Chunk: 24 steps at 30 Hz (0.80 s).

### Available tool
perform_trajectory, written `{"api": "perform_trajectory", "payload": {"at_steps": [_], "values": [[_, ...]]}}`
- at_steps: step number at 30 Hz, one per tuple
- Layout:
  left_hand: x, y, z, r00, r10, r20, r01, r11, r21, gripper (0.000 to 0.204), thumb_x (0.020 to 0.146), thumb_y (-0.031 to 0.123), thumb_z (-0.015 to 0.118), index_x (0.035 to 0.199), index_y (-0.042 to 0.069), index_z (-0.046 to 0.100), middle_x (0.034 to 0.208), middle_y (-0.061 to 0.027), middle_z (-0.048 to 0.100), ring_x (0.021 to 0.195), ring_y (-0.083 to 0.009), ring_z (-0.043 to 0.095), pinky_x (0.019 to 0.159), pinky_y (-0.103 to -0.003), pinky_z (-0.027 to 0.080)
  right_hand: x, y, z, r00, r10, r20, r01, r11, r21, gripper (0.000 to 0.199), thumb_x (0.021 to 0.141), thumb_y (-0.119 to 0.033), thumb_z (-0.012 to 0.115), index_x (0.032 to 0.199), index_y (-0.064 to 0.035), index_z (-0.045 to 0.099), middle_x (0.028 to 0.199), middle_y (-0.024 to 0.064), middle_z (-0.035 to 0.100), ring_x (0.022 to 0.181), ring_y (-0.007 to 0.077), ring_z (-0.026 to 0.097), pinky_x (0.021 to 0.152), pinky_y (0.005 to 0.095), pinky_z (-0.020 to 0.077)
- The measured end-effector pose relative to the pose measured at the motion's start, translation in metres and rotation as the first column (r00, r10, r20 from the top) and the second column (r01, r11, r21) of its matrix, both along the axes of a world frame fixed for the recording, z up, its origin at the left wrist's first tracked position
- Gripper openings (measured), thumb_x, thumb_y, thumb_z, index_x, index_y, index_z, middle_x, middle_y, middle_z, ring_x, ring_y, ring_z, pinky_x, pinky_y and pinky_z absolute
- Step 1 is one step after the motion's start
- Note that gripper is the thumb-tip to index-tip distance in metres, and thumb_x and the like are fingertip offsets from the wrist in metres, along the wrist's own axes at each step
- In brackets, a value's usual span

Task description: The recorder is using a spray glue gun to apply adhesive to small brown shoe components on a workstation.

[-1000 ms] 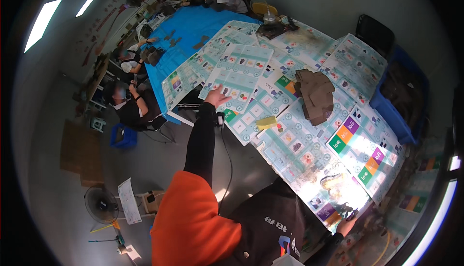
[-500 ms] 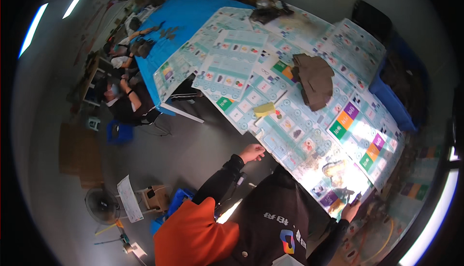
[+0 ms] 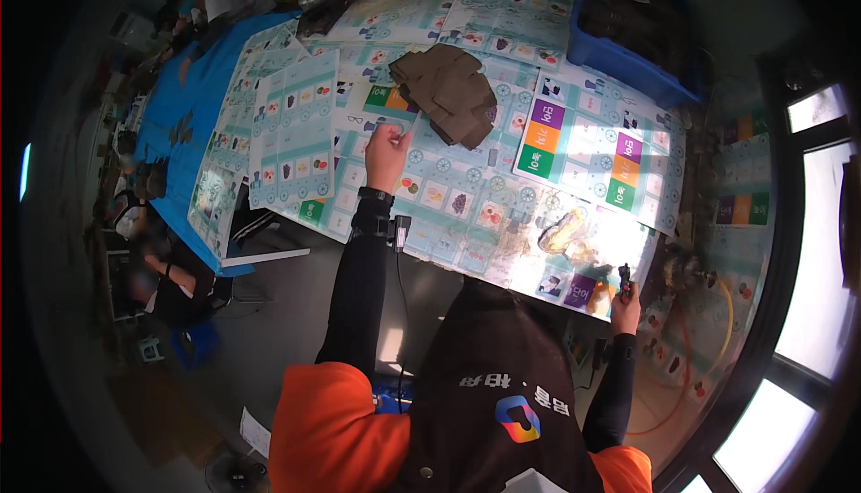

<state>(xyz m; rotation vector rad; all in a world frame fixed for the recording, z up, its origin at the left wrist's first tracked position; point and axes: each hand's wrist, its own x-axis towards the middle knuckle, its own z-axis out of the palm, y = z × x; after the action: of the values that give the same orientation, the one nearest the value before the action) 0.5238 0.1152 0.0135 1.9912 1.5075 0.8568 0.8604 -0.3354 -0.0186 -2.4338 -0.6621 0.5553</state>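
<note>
My left hand (image 3: 387,154) is over the table with its fingers curled together, just left of a pile of flat brown pieces (image 3: 453,99). Whatever it grips, if anything, is hidden; the yellow sponge seen earlier around there does not show. At the table's near right corner my right hand (image 3: 626,309) is closed around a small dark tool (image 3: 625,280), its kind too small to tell. A yellowish-brown stain or residue (image 3: 563,231) marks the sunlit tabletop left of that hand.
Printed sheets with pictures and coloured blocks (image 3: 587,148) cover the table. A blue bin (image 3: 587,49) of dark material stands at the far right. Yellow and orange hoses (image 3: 728,314) run beside the right edge. People sit along a blue-covered table (image 3: 193,90) at left.
My left hand has gone from beside the table edge to above the tabletop, near the brown pile. The view has turned rightward. My right hand still holds the dark tool at the corner.
</note>
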Motion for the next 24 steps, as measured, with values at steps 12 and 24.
{"api": "perform_trajectory", "payload": {"at_steps": [12, 24], "values": [[0.189, 0.122, 0.073, 0.101, -0.468, -0.878, 0.695, 0.665, -0.275, 0.074, 0.061, 0.012, 0.079, 0.127, 0.013, 0.045, 0.130, -0.0032, 0.045, 0.125, -0.0261, 0.036, 0.103, -0.046, 0.029, 0.006, 0.002, 0.023, 0.986, -0.164, -0.028, 0.163, 0.986, -0.011, 0.034, 0.075, 0.002, 0.048, 0.109, -0.0019, 0.051, 0.076, 0.0101, 0.053, 0.066, 0.0185, 0.051, 0.065, 0.0289, 0.0432], [0.148, 0.089, 0.106, 0.537, -0.194, -0.821, 0.744, 0.567, 0.352, 0.017, 0.081, 0.010, 0.050, 0.098, 0.006, 0.050, 0.112, -0.0101, 0.053, 0.112, -0.0284, 0.049, 0.089, -0.036, 0.046, -0.002, -0.009, 0.016, 0.966, -0.225, -0.123, 0.228, 0.974, 0.009, 0.039, 0.073, 0.002, 0.047, 0.112, 0.0016, 0.051, 0.094, 0.0225, 0.059, 0.086, 0.0371, 0.057, 0.076, 0.0384, 0.0453]]}}
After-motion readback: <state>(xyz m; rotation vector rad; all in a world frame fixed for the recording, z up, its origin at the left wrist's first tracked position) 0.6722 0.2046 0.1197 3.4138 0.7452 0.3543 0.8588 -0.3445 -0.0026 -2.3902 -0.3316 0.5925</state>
